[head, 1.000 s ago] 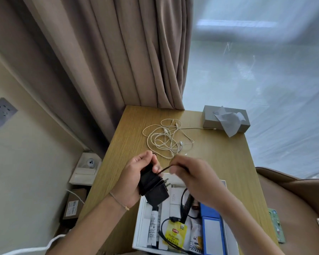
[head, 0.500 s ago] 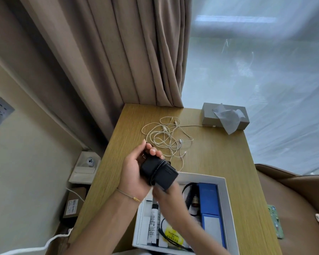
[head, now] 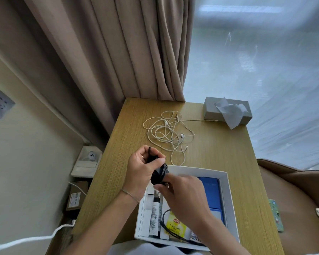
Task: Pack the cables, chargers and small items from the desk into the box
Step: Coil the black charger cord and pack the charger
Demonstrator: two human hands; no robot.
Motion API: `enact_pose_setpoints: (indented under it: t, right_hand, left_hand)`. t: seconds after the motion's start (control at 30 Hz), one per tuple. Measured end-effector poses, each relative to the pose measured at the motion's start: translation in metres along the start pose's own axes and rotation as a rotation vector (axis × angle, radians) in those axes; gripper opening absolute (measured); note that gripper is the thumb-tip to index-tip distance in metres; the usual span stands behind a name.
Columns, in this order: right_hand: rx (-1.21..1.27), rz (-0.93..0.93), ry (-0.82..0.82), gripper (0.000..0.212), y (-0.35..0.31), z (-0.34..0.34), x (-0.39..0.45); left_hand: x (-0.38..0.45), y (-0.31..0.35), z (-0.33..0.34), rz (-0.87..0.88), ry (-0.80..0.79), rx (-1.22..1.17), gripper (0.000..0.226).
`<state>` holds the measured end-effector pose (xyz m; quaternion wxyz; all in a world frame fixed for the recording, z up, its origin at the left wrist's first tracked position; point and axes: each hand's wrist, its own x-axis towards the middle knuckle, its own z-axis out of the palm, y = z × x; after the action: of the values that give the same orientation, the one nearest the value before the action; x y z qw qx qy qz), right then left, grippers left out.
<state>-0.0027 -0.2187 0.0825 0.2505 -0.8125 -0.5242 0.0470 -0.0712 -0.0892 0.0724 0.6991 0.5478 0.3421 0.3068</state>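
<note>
Charger [head: 159, 174], black with its lead wound around the body, is held above the near-left corner of the white box [head: 226, 199]; judged light and rigid, though the wrapped cord would slacken unless gripped across the coils. Left hand [head: 143, 171] curls around its upper end. Right hand [head: 184, 192] pinches its lower end, fingers bent.

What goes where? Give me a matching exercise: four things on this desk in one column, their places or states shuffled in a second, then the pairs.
Things:
1. black charger
2. white cables
3. tissue box
4. yellow tea bag

Places:
A. inside the white box
B. far right corner of the desk
C. held between both hands
D. loose tangle on the desk, mid-far

Pairs: 1-C, 2-D, 3-B, 4-A
</note>
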Motion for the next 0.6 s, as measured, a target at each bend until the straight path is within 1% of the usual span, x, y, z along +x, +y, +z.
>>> enact_pose_setpoints:
  t: [0.07, 0.13, 0.17, 0.2, 0.27, 0.3, 0.37, 0.43, 0.5, 0.53, 0.6]
  right_hand:
    - [0.052, -0.02, 0.134, 0.033, 0.008, 0.006, -0.002]
    - [0.206, 0.087, 0.171, 0.042, 0.013, 0.013, -0.006]
    - [0.318, 0.168, 0.148, 0.049, 0.017, 0.016, -0.007]
    - [0.465, 0.251, 0.083, 0.061, 0.021, 0.017, -0.008]
    - [0.795, 0.355, -0.124, 0.087, 0.032, 0.019, -0.009]
    - [0.885, 0.365, -0.204, 0.092, 0.037, 0.02, -0.01]
    - [0.9, 0.348, -0.261, 0.087, 0.044, 0.021, -0.011]
    - [0.83, 0.33, -0.245, 0.074, 0.048, 0.021, -0.013]
    - [0.763, 0.309, -0.235, 0.063, 0.052, 0.022, -0.016]
    - [0.726, 0.308, -0.235, 0.06, 0.054, 0.021, -0.017]
    - [0.652, 0.321, -0.237, 0.06, 0.06, 0.021, -0.021]
  left_hand:
    - [-0.001, -0.001, -0.002, -0.071, -0.02, -0.055, 0.026]
    - [-0.001, -0.001, -0.004, -0.152, -0.063, -0.147, 0.028]
    - [-0.001, -0.001, -0.005, -0.193, -0.09, -0.2, 0.028]
    - [0.0, -0.004, -0.006, -0.231, -0.118, -0.257, 0.028]
    - [-0.002, -0.008, -0.006, -0.312, -0.169, -0.349, 0.027]
    - [-0.004, -0.01, -0.005, -0.346, -0.188, -0.379, 0.026]
    - [-0.007, -0.018, -0.003, -0.388, -0.227, -0.422, 0.02]
    - [-0.008, -0.021, -0.004, -0.38, -0.28, -0.399, 0.002]
    - [-0.007, -0.025, -0.007, -0.348, -0.293, -0.292, 0.025]
    - [-0.005, -0.025, -0.008, -0.342, -0.281, -0.213, 0.034]
    - [-0.002, -0.027, -0.012, -0.315, -0.22, -0.001, 0.038]
